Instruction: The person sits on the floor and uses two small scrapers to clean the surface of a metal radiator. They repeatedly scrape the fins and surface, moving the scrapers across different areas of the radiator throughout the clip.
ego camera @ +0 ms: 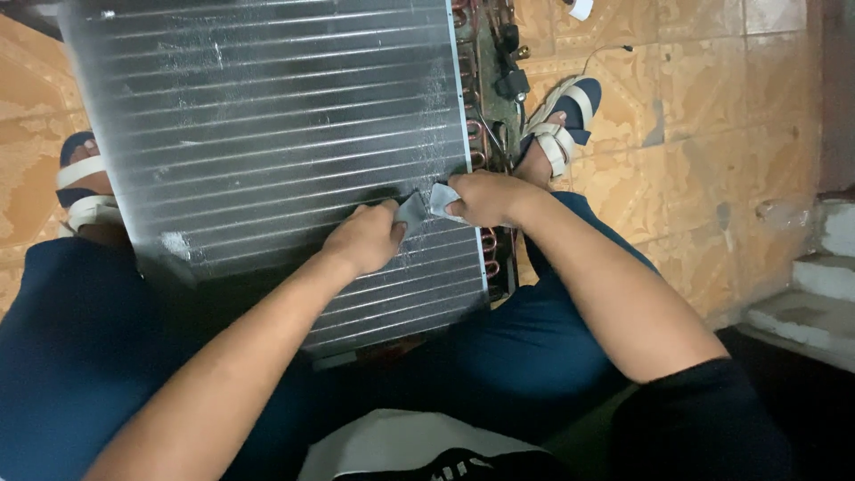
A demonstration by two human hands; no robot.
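A large finned metal coil panel leans across my knees, its thin silver fins running side to side. My left hand and my right hand meet near the panel's lower right edge. Between them they pinch a small grey piece of cloth or paper, each hand gripping one end, held against the fins. Copper tube bends line the panel's right side, just beyond my right hand.
My feet in blue and white sandals rest on an orange patterned tile floor, one on each side of the panel. Black parts and wires sit by the copper tubing. Pale concrete steps stand at the right.
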